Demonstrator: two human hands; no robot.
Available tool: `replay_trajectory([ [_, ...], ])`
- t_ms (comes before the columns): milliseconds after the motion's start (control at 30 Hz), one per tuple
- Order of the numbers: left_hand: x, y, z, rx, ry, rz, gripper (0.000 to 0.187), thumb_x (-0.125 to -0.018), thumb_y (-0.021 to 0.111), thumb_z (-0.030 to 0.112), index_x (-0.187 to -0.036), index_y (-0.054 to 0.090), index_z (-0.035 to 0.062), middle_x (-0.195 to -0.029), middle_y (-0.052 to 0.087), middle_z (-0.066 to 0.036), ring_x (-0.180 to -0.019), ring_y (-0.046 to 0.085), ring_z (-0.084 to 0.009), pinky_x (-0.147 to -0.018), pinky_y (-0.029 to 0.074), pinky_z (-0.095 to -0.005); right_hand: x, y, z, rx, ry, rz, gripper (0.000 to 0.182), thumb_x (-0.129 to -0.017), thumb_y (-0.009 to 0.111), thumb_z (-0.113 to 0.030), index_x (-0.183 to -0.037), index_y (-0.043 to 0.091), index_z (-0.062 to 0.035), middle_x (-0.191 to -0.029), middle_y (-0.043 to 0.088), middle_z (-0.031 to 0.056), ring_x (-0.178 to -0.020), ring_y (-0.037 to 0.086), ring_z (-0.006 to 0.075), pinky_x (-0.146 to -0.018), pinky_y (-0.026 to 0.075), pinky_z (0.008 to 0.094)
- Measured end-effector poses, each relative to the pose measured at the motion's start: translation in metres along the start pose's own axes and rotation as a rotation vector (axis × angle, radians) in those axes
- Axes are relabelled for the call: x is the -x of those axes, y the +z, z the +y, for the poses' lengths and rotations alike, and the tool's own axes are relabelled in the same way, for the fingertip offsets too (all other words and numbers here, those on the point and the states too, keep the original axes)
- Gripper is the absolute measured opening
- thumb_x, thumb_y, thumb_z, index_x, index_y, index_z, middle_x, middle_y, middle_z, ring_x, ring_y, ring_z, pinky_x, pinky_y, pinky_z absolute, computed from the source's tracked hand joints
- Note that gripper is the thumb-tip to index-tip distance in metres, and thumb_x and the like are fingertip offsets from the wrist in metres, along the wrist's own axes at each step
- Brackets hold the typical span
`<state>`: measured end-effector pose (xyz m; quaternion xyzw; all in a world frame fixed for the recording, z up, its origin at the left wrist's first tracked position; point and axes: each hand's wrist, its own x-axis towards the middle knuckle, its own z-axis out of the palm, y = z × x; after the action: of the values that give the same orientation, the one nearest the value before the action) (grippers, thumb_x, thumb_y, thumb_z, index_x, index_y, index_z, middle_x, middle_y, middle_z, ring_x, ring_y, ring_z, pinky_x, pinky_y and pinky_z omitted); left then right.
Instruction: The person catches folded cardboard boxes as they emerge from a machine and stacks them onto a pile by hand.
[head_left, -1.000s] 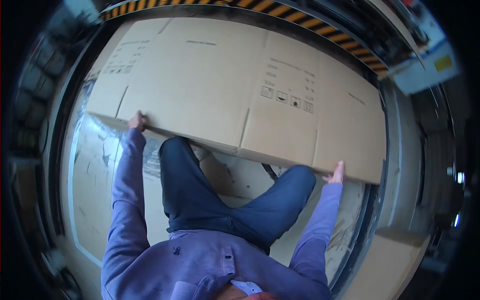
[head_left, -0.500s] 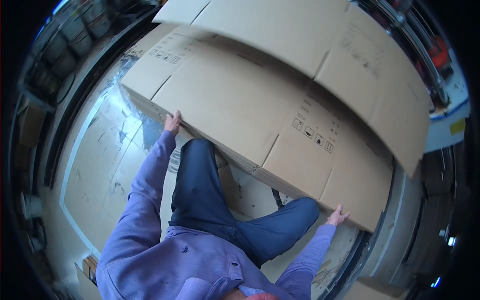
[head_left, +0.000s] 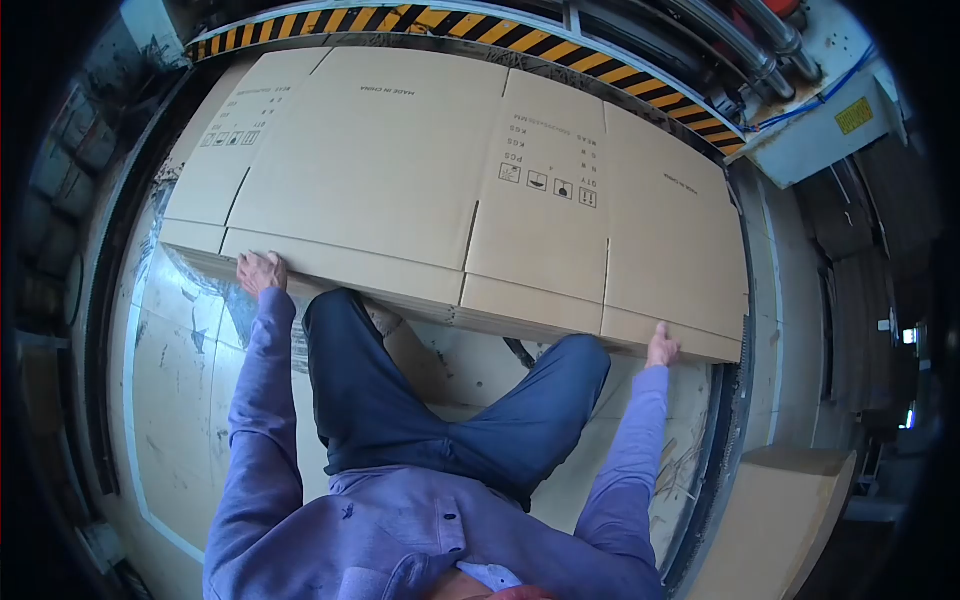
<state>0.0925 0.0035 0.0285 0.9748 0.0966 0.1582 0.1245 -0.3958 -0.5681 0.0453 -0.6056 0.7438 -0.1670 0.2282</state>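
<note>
A stack of flat, folded cardboard boxes [head_left: 370, 150] lies in front of me, with printed symbols and slots on the top one. My left hand [head_left: 262, 272] grips the stack's near edge toward the left, fingers curled over the top. At the right end of that edge, my right hand [head_left: 663, 347] has its thumb up against the cardboard; its other fingers are mostly hidden below. Both knees are close to the stack's front side.
Behind the stack runs a yellow-and-black striped bar [head_left: 440, 22], with metal cylinders [head_left: 735, 50] beyond it. A cardboard box [head_left: 775, 515] stands at the lower right. Dark rails [head_left: 90, 340] border the scuffed floor on the left.
The top sheet, raised and tilted above the stack before, now lies flat on it. The view has turned, and both hands are still at the near edge.
</note>
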Motion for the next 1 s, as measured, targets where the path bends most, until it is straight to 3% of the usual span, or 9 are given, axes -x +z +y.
replay_trajectory([
  [67, -0.002, -0.010, 0.013, -0.149, 0.113, -0.115, 0.055, -0.078, 0.050, 0.033, -0.121, 0.045, -0.0004, -0.131, 0.038, -0.017, -0.123, 0.032, -0.0292, -0.101, 0.026, -0.0396, 0.037, -0.004, -0.026, 0.346, 0.072, 0.094, 0.073, -0.077, 0.053, -0.050, -0.124, 0.035, 0.0026, -0.130, 0.032, 0.0236, -0.121, 0.030, 0.0347, -0.097, 0.029, 0.0454],
  [167, -0.023, 0.016, 0.016, -0.089, 0.178, -0.142, 0.053, -0.078, 0.050, 0.033, -0.121, 0.046, 0.0018, -0.131, 0.040, -0.013, -0.122, 0.034, -0.0301, -0.102, 0.025, -0.0377, 0.033, 0.007, -0.026, 0.483, -0.077, 0.187, 0.077, -0.076, 0.055, -0.049, -0.129, 0.027, -0.0005, -0.135, 0.024, 0.0212, -0.125, 0.023, 0.0348, -0.099, 0.024, 0.0491],
  [300, -0.043, 0.017, 0.031, -0.346, 0.316, -0.421, 0.051, -0.082, 0.044, 0.032, -0.120, 0.046, -0.0012, -0.127, 0.041, -0.023, -0.123, 0.033, -0.0308, -0.103, 0.023, -0.0371, 0.014, 0.019, -0.023, 0.301, -0.184, 0.109, 0.060, -0.082, 0.051, -0.032, -0.131, 0.029, -0.0066, -0.138, 0.021, 0.0219, -0.129, 0.019, 0.0350, -0.104, 0.018, 0.0472],
  [333, -0.037, 0.027, 0.024, -0.320, 0.380, -0.271, 0.054, -0.084, 0.041, 0.036, -0.120, 0.045, -0.0035, -0.126, 0.041, -0.026, -0.123, 0.033, -0.0311, -0.104, 0.020, -0.0371, 0.013, 0.018, -0.026, 0.333, -0.196, 0.086, 0.058, -0.082, 0.051, -0.029, -0.132, 0.029, -0.0072, -0.138, 0.020, 0.0223, -0.129, 0.018, 0.0349, -0.104, 0.018, 0.0465],
  [433, -0.039, 0.063, 0.019, -0.371, 0.270, -0.168, 0.062, -0.085, 0.035, 0.044, -0.125, 0.039, -0.0032, -0.131, 0.036, -0.024, -0.126, 0.028, -0.0320, -0.106, 0.015, -0.0385, 0.015, 0.016, -0.033, 0.398, -0.206, 0.043, 0.056, -0.082, 0.049, -0.022, -0.132, 0.029, -0.0081, -0.139, 0.019, 0.0231, -0.131, 0.016, 0.0348, -0.105, 0.018, 0.0444],
  [533, -0.007, 0.018, 0.065, -0.048, -0.091, -0.119, 0.069, -0.086, 0.028, 0.051, -0.131, 0.030, -0.0014, -0.137, 0.027, -0.023, -0.130, 0.020, -0.0331, -0.107, 0.011, -0.0406, 0.008, 0.021, -0.033, 0.413, -0.212, 0.066, 0.056, -0.083, 0.048, -0.022, -0.133, 0.028, -0.0066, -0.139, 0.018, 0.0237, -0.131, 0.015, 0.0351, -0.106, 0.017, 0.0416],
  [833, 0.005, -0.001, 0.079, -0.198, -0.052, -0.169, 0.071, -0.086, 0.026, 0.054, -0.134, 0.023, 0.0011, -0.140, 0.018, -0.023, -0.132, 0.013, -0.0338, -0.107, 0.010, -0.0409, 0.014, 0.039, -0.030, 0.346, -0.190, 0.227, 0.056, -0.086, 0.039, -0.028, -0.131, 0.027, 0.0044, -0.140, 0.021, 0.0197, -0.132, 0.014, 0.0313, -0.107, 0.013, 0.0409],
  [867, 0.006, 0.002, 0.078, -0.172, -0.048, -0.130, 0.071, -0.086, 0.027, 0.053, -0.134, 0.024, 0.0017, -0.140, 0.019, -0.023, -0.132, 0.014, -0.0338, -0.107, 0.010, -0.0407, 0.013, 0.049, -0.031, 0.281, -0.159, 0.315, 0.054, -0.087, 0.031, -0.032, -0.128, 0.033, 0.0038, -0.139, 0.025, 0.0186, -0.131, 0.016, 0.0316, -0.107, 0.014, 0.0416],
  [1000, 0.004, 0.007, 0.076, -0.155, -0.043, -0.124, 0.070, -0.085, 0.028, 0.053, -0.132, 0.027, 0.0008, -0.138, 0.023, -0.022, -0.131, 0.016, -0.0329, -0.107, 0.011, -0.0398, 0.017, 0.069, -0.042, 0.306, -0.098, 0.504, 0.056, -0.088, 0.029, -0.035, -0.128, 0.034, 0.0041, -0.137, 0.029, 0.0172, -0.131, 0.016, 0.0299, -0.107, 0.010, 0.0416],
])
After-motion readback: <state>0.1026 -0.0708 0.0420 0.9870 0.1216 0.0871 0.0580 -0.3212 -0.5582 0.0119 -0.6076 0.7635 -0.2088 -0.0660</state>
